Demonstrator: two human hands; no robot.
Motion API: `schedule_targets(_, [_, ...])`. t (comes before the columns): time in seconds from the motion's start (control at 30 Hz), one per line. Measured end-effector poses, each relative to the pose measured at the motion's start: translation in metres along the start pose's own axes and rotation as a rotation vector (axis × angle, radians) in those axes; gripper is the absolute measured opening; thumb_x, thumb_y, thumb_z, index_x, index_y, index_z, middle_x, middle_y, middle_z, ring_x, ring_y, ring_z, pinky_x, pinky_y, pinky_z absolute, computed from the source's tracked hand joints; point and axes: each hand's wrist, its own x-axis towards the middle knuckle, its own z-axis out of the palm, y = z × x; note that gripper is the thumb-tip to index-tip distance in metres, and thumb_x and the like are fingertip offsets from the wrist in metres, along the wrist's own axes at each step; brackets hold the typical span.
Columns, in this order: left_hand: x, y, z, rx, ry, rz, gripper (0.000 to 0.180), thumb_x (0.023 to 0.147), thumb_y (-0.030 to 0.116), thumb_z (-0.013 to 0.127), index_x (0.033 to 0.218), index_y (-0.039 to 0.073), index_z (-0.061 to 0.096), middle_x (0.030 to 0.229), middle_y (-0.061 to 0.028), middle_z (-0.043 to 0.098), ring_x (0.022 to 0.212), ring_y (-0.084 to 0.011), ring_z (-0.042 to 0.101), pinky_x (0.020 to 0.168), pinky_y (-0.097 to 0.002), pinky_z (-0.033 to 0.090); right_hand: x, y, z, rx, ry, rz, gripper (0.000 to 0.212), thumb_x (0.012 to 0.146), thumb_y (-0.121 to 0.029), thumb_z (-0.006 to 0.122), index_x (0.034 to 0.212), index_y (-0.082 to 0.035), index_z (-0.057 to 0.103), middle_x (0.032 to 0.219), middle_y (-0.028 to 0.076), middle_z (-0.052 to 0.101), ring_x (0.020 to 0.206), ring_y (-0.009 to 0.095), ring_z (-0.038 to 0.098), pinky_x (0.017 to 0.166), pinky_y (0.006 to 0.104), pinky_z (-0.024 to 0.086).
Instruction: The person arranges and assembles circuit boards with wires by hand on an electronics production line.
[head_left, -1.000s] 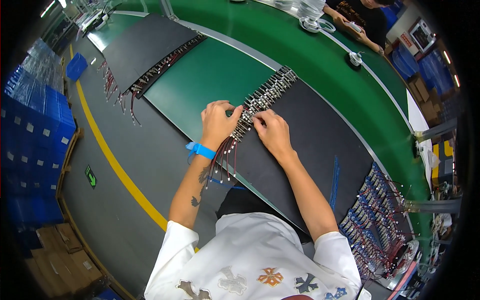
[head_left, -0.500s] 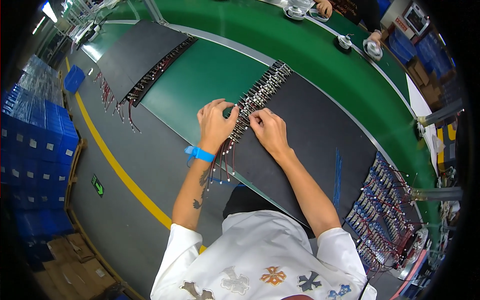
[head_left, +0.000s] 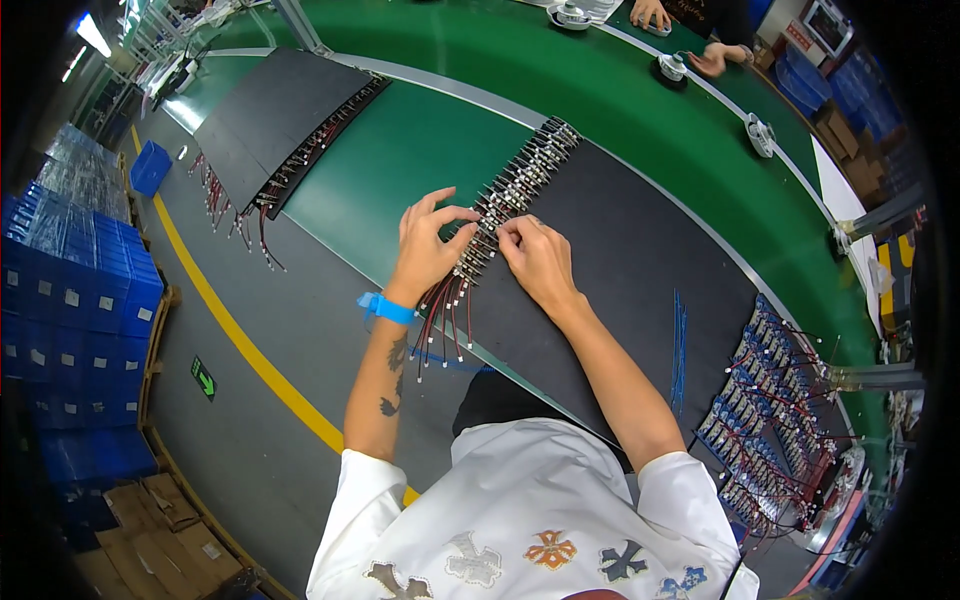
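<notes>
A long row of small circuit boards (head_left: pixel 527 178) with pins and white connectors lies slantwise along the left edge of a black mat (head_left: pixel 630 230). Dark red and black wires (head_left: pixel 440 320) with white plugs hang from its near end. My left hand (head_left: pixel 430 248) is at the row's left side, thumb and fingers apart, fingertips at the boards. On the opposite side, my right hand (head_left: pixel 540 262) has its thumb and fingers pinched together against the row's right edge. What lies between those fingertips is hidden. A blue wrist strap (head_left: pixel 388 307) circles my left wrist.
Blue wire-like strips (head_left: pixel 680 345) and wired blue boards (head_left: pixel 760 410) lie right. Another black mat (head_left: pixel 285 110) with a board row (head_left: pixel 320 140) is at far left. Beyond runs a green belt (head_left: pixel 610 110) with round parts (head_left: pixel 672 68); a co-worker's hands (head_left: pixel 712 60) are there. Blue crates (head_left: pixel 85 270) stand left.
My left hand's fingers have spread wider beside the row; my right hand stays nearly in place. Across the belt, the co-worker's hand has let go of a round white part, which now sits nearer.
</notes>
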Motion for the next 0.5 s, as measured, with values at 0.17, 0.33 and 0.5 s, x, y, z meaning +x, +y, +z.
schedule_targets(0.17, [0.014, -0.009, -0.01, -0.048, -0.139, 0.012, 0.016, 0.077, 0.025, 0.074, 0.091, 0.017, 0.074, 0.128, -0.0152, 0.056, 0.123, -0.0345, 0.047, 0.105, -0.0466, 0.032, 0.0, -0.002, 0.0, -0.008, -0.001, -0.014, 0.009, 0.083, -0.014, 0.065, 0.079, -0.005, 0.066, 0.075, 0.009, 0.066, 0.067, 0.028, 0.066, 0.06, 0.0388, 0.051])
schedule_targets(0.33, [0.026, -0.015, -0.014, -0.062, -0.269, 0.021, 0.016, 0.077, 0.029, 0.076, 0.088, 0.017, 0.074, 0.131, -0.0143, 0.054, 0.127, -0.0362, 0.043, 0.107, -0.0474, 0.029, 0.0, -0.001, 0.0, -0.005, -0.013, 0.008, 0.01, 0.084, -0.014, 0.064, 0.081, -0.005, 0.064, 0.075, 0.01, 0.066, 0.066, 0.029, 0.065, 0.059, 0.0403, 0.051])
schedule_targets(0.5, [0.03, -0.021, -0.015, -0.065, -0.321, 0.026, 0.018, 0.079, 0.032, 0.075, 0.088, 0.016, 0.074, 0.133, -0.0133, 0.053, 0.135, -0.0405, 0.032, 0.11, -0.0506, 0.024, 0.0, -0.001, 0.001, -0.008, 0.0, -0.012, 0.01, 0.085, -0.014, 0.063, 0.081, -0.005, 0.063, 0.076, 0.011, 0.066, 0.066, 0.031, 0.065, 0.059, 0.0414, 0.05])
